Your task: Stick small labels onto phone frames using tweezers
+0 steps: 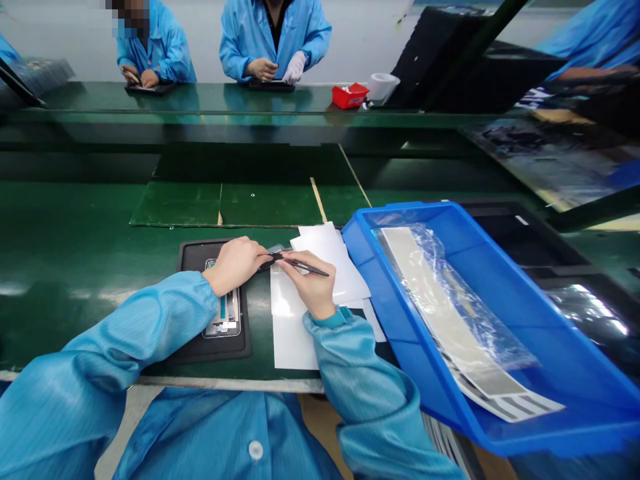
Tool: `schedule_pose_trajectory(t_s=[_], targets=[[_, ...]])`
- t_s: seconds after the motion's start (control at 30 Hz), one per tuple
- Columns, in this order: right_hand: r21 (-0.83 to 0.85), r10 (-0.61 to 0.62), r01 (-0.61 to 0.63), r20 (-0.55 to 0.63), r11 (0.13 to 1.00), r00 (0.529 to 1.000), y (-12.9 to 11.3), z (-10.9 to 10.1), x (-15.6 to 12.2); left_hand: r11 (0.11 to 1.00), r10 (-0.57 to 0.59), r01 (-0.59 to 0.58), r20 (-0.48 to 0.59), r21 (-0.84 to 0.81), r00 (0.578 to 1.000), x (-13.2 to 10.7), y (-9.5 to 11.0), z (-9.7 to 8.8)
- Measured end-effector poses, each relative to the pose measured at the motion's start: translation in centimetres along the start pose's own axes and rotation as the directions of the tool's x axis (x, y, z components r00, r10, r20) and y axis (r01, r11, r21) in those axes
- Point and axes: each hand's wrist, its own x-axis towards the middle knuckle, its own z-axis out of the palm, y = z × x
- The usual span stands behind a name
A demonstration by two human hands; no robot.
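My left hand (234, 264) is closed in a pinch over the upper right corner of a black fixture tray (193, 257). A phone frame (223, 317) lies in that tray. What the left fingers pinch is too small to name. My right hand (313, 287) is closed around black tweezers (305, 267), whose tips point left and meet the left fingertips. The right hand rests on white paper sheets (290, 333) that lie on the green bench.
A blue plastic bin (575, 373) with a plastic-wrapped strip sheet (450, 313) sits tilted at my right. Across the bench two people in blue coats work on dark trays (270, 85). A red box (350, 97) and a tape roll (383, 87) stand at the far right.
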Motion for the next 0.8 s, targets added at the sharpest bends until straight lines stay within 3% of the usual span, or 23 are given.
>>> schedule_pose_trajectory(t_s=[0.13,0.33,0.57,0.67,0.8], targets=[[0.021,0.032,-0.032,0.003,0.999,0.999,0.1,0.1,-0.1,1.000,-0.003,0.003,-0.006,0.000,1.000,0.0,-0.1,0.1],[0.084,0.183,-0.180,-0.033,0.980,0.983,0.0,0.2,0.0,0.998,0.012,-0.011,-0.021,0.055,1.000,0.0,0.1,0.5],[0.091,0.253,-0.242,-0.138,0.966,0.957,0.3,-0.3,0.6,0.992,0.032,-0.024,-0.070,0.122,0.997,-0.2,0.3,0.8],[0.109,0.322,-0.308,-0.150,0.945,0.935,0.6,-0.5,0.7,0.990,0.018,0.003,-0.151,0.138,0.988,-2.0,-1.8,-0.3],[0.162,0.391,-0.372,-0.106,0.914,0.914,0.2,-0.5,0.6,0.997,0.022,-0.008,-0.195,0.077,0.981,-6.2,-7.0,-1.4]])
